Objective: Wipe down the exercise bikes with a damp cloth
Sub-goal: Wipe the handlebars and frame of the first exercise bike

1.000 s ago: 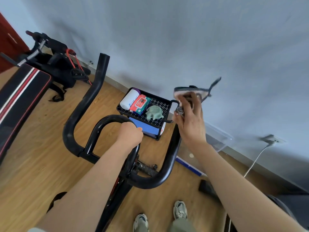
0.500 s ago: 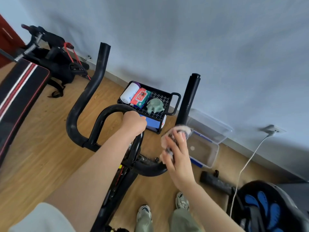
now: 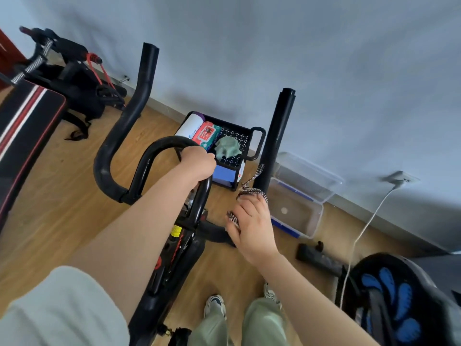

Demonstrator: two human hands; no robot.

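**Wood-floor gym corner: handlebar wipe, items and holds**

Blue-grey wall [image 3: 324, 71] and plank floor [image 3: 62, 183] frame the lot. Entries run from nearest outward.

1. Black tubular handlebar [image 3: 107, 156] of the exercise bike: directly before you, with its right horn [image 3: 277, 136] rising upright.
2. Your left hand [image 3: 197, 162]: the fingers are closed in a fist round the handlebar's inner loop. This is probably to steady the bike against the rubbing.
3. Your right hand [image 3: 252, 228]: the fingers curl over the black-and-white checked cloth [image 3: 253, 193] and press it round the low bend where the right horn begins. Cloth ends stick out above the fingertips and below the thumb, so you have wrapped the tube rather than dabbed it. Whether the cloth is damp cannot be told.
4. Black perforated caddy [image 3: 259, 143]: on the floor just beyond the bars. It holds a white roll [image 3: 190, 126], a red wipes pack [image 3: 205, 134] and a crumpled green rag [image 3: 227, 148], probably as spares kept within reach.
5. Clear plastic box [image 3: 296, 221]: on the floor just right of the caddy, near the wall.
6. Black padded bench with red and white stripes [image 3: 25, 126]: far left, well apart from both hands.

Status, as judged: you are working the right bend, and the rest of the bike is likely yet to be wiped.
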